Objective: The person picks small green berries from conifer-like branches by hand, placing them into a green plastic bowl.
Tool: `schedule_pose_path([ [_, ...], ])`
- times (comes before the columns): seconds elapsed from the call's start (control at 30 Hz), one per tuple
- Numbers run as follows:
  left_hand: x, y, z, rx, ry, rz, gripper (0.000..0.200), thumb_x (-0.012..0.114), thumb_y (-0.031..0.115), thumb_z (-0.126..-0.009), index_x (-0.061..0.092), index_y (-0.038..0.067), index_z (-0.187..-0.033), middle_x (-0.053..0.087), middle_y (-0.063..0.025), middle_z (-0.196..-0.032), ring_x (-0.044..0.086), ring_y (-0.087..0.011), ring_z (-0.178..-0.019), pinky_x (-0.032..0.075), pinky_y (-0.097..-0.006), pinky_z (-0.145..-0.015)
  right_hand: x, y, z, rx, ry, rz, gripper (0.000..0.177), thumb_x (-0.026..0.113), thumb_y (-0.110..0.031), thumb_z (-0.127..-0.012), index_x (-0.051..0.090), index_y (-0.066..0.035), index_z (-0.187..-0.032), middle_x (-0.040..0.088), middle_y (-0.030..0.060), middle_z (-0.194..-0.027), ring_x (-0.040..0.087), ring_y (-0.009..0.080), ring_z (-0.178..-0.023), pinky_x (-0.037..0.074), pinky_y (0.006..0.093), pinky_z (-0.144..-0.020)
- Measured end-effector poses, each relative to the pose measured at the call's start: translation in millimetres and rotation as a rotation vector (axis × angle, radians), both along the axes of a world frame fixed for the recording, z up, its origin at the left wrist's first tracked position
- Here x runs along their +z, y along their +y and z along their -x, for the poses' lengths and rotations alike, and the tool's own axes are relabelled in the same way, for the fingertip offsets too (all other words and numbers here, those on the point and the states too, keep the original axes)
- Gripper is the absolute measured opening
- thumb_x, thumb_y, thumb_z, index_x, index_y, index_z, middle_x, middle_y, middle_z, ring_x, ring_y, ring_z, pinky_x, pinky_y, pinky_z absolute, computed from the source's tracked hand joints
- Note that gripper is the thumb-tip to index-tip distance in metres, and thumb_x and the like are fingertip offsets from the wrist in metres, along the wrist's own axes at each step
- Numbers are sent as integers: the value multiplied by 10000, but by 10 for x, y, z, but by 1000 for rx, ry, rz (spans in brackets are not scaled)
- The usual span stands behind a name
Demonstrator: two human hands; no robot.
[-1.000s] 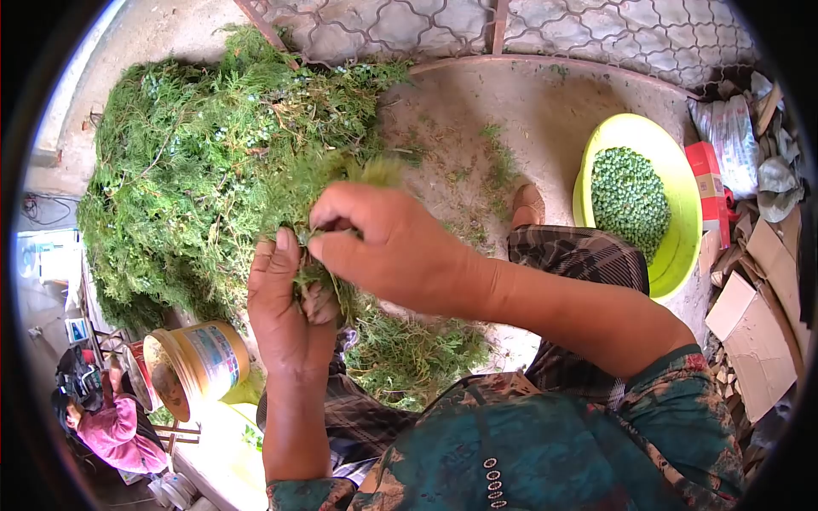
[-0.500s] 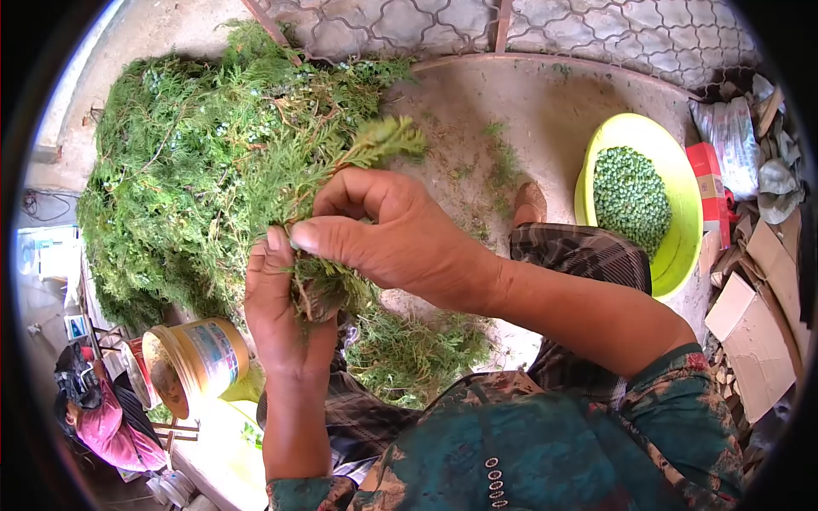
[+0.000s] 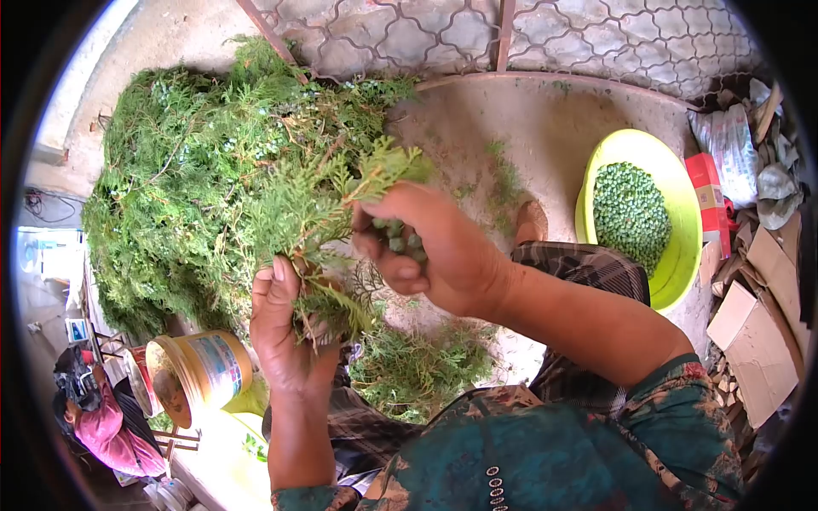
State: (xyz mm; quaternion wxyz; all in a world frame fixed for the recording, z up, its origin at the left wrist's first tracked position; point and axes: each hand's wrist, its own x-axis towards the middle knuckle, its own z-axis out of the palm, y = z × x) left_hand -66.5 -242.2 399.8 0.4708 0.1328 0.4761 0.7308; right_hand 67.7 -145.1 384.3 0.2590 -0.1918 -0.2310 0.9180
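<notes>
My left hand (image 3: 294,336) is wrapped round a leafy green sprig (image 3: 319,213) in front of the large heap of cut branches (image 3: 179,196). Several green berries (image 3: 396,237) lie in the curled fingers of my right hand (image 3: 426,247), whose thumb and forefinger touch the top of the sprig. A lime-green basin (image 3: 687,247) at the right holds a pile of similar green berries (image 3: 630,213).
Loose sprigs (image 3: 422,362) lie on the floor between my legs. A yellow bucket (image 3: 200,375) lies tipped at the lower left, near another person (image 3: 119,430). Flattened cardboard (image 3: 754,349), a red box (image 3: 707,200) and a metal lattice (image 3: 596,43) are around.
My right hand has moved slightly right, away from my left thumb, and turned so that the berries in it show. The sprig stands more spread above my left hand.
</notes>
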Motion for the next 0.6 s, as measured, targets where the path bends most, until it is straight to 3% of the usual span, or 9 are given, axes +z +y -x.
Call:
schedule_pose_path([
  [0.07, 22, -29, 21, -45, 16, 23, 128, 598, 180, -852, 519, 98, -908, 554, -4, -786, 488, -89, -638, 368, -228, -518, 14, 105, -15, -21, -48, 17, 171, 503, -228, -857, 520, -58, -846, 510, 32, -702, 361, 50, -428, 269, 207, -358],
  [0.17, 79, -73, 94, -127, -5, 69, 108, 598, 164, -848, 520, 92, -869, 560, -7, -755, 508, -96, -635, 394, -226, -526, -39, 165, -30, -9, -93, -34, 243, 526, -291, -864, 521, -54, -812, 509, 20, -683, 391, 45, -435, 267, 209, -343],
  [0.2, 50, -105, 152, -173, -5, 63, 113, 601, 147, -840, 541, 72, -900, 593, -24, -782, 557, -123, -679, 448, -248, -600, -14, 168, -16, 24, -85, -108, 272, 530, -322, -873, 535, -55, -827, 518, 14, -694, 412, 44, -447, 273, 209, -344],
  [0.3, 17, -110, 192, -161, -25, 111, 163, 608, 134, -829, 555, 55, -962, 623, -48, -849, 596, -158, -757, 477, -286, -698, 180, 40, -18, 142, -78, -99, 321, 522, -388, -878, 566, -75, -822, 521, -13, -666, 433, 38, -455, 274, 207, -342],
  [0.33, -11, -126, 228, -183, -58, 97, 207, 608, 127, -826, 557, 44, -1010, 635, -65, -905, 603, -173, -800, 472, -308, -750, 67, 83, -95, 334, -136, -243, 343, 512, -429, -875, 576, -105, -784, 507, -42, -625, 414, 30, -452, 263, 203, -344],
  [0.5, -15, -98, 237, -140, -57, 128, 192, 605, 125, -829, 555, 43, -995, 633, -63, -912, 602, -167, -814, 470, -308, -763, 10, 17, -51, 373, -128, -299, 349, 524, -453, -861, 576, -117, -781, 497, -59, -610, 388, 30, -461, 251, 200, -355],
  [0.57, 16, -89, 233, -130, 2, 130, 190, 613, 114, -823, 556, 45, -992, 632, -61, -928, 602, -162, -829, 471, -291, -763, 34, 18, -50, 300, -147, -242, 265, 529, -289, -898, 584, -41, -972, 563, -17, -801, 505, 45, -691, 413, 203, -572],
  [0.6, 34, -84, 225, -131, 1, 131, 190, 613, 114, -823, 556, 45, -992, 632, -61, -928, 602, -162, -829, 471, -291, -763, 55, 13, -58, 298, -148, -241, 265, 529, -289, -898, 584, -41, -972, 563, -17, -801, 505, 45, -691, 413, 203, -572],
])
